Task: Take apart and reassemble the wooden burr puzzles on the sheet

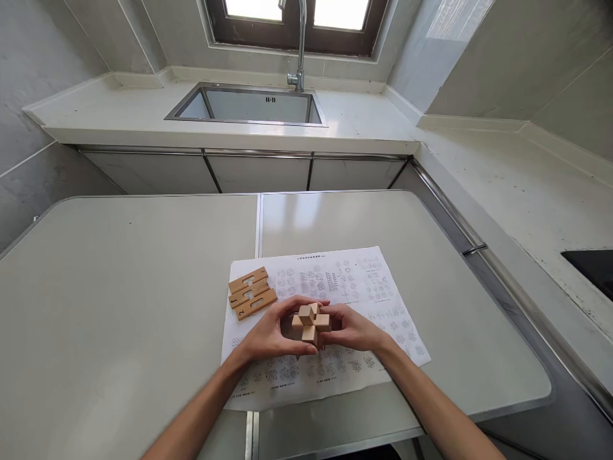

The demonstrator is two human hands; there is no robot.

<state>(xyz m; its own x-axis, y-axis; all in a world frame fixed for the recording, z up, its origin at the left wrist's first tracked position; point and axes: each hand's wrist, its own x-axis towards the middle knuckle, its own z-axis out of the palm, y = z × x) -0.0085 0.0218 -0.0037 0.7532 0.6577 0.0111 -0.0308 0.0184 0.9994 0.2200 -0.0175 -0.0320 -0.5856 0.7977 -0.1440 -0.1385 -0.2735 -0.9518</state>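
Observation:
A pale wooden interlocking puzzle (311, 322), shaped like a cross of blocks, is held between both hands just above a printed instruction sheet (364, 281). My left hand (272, 332) curls round its left side, thumb on top. My right hand (352, 327) grips its right side with closed fingers. Three flat notched wooden pieces (251, 292) lie side by side on the sheet's upper left corner, a short way beyond my left hand.
The sheet lies on a pale table (119, 287) with a seam down its middle. Beyond it runs a counter with a steel sink (249, 105) and tap (299, 45) under a window. Another counter (517, 191) runs along the right.

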